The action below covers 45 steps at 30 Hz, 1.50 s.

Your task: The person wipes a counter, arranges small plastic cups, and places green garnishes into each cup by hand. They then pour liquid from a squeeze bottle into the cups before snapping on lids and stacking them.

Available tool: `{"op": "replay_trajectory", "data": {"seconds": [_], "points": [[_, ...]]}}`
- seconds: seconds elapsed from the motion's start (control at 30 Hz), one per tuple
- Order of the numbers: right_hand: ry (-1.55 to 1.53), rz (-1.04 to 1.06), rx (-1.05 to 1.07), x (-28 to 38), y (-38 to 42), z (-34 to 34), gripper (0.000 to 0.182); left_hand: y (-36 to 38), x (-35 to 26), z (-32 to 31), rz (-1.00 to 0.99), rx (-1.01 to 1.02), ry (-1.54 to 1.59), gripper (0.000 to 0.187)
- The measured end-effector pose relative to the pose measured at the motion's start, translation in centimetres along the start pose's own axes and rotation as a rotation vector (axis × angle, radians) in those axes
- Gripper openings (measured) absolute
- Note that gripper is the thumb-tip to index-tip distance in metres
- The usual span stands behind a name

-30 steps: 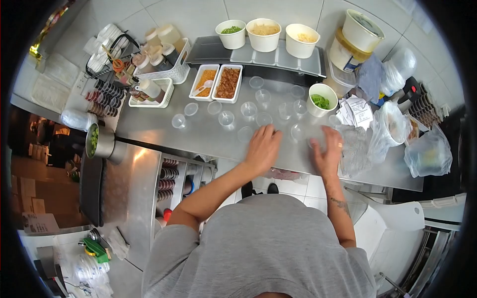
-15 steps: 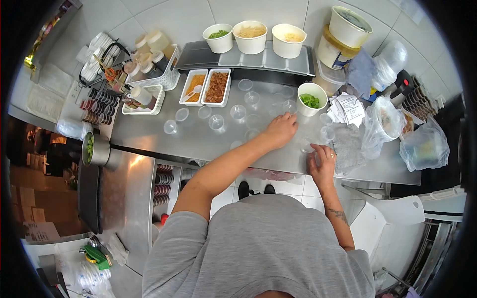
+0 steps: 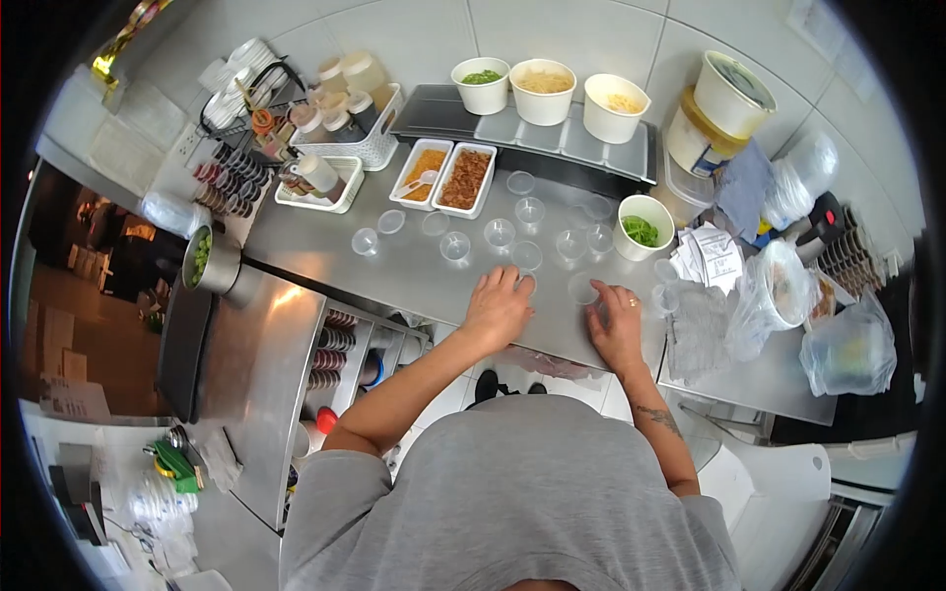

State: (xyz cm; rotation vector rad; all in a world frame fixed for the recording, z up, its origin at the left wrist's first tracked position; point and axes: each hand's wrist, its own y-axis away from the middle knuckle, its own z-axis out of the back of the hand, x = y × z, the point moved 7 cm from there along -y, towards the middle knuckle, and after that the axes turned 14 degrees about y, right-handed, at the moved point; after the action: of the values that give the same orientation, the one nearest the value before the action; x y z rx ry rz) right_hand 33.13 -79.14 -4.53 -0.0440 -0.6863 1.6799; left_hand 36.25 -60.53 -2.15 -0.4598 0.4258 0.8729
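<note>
Several small clear plastic cups [image 3: 500, 233] stand spread over the steel counter [image 3: 315, 236]. Near the front edge, my left hand [image 3: 498, 310] is over the counter with its fingertips at a clear cup [image 3: 527, 284], which they partly hide. To its right, my right hand [image 3: 617, 325] touches or nearly touches another clear cup [image 3: 583, 289]; whether it grips the cup cannot be made out. Behind the cups are a white tray of orange crumbs [image 3: 422, 177] with a spoon and a white tray of brown bits [image 3: 465, 181]. A white tub of green leaves [image 3: 642, 229] stands behind my right hand.
Three white tubs [image 3: 544, 91] stand on a raised rack [image 3: 434, 113]. Sauce bottles in baskets [image 3: 379, 143] are at the back left. Receipts [image 3: 711, 254], a grey cloth [image 3: 698, 330] and bagged containers [image 3: 847, 345] lie to the right. A metal pot [image 3: 219, 261] is at the left.
The view has shifted, so the counter items appear further right. My left hand has come back toward the front edge and to the left among the cups. My right hand stays by its cup.
</note>
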Motion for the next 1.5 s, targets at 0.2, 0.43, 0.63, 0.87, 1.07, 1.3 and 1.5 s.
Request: {"op": "replay_trajectory", "data": {"seconds": [0.2, 0.43, 0.63, 0.87, 1.07, 1.3, 1.5], "points": [[-0.016, 0.029, 0.057, 1.5, -1.1, -2.0, 0.055, 0.7, 1.2, -1.9, -0.124, 0.014, -0.109, 0.024], [0.018, -0.069, 0.009, 1.8, -1.2, -2.2, 0.065, -1.9, 1.3, 2.3, -0.272, 0.050, 0.134, 0.021], [0.049, -0.150, 0.040, 1.6, -1.4, -2.7, 0.063, -17.3, 8.3, 18.3, -0.221, -0.395, -0.013, 0.013], [0.114, -0.210, 0.013, 1.6, -1.5, -2.5, 0.062, -32.4, 19.1, 16.9, 0.085, 0.137, -0.226, 0.026], [0.150, -0.185, 0.030, 1.9, -1.8, -2.6, 0.065, -33.8, 18.0, 15.7, 0.059, 0.219, -0.348, 0.026], [0.128, -0.232, 0.051, 1.9, -1.9, -2.4, 0.064, -34.0, 19.7, 17.5, -0.040, -0.013, -0.135, 0.020], [0.132, -0.201, 0.035, 2.0, -1.8, -2.2, 0.062, -33.2, 21.5, 19.0, 0.229, -0.139, 0.498, 0.010]]}}
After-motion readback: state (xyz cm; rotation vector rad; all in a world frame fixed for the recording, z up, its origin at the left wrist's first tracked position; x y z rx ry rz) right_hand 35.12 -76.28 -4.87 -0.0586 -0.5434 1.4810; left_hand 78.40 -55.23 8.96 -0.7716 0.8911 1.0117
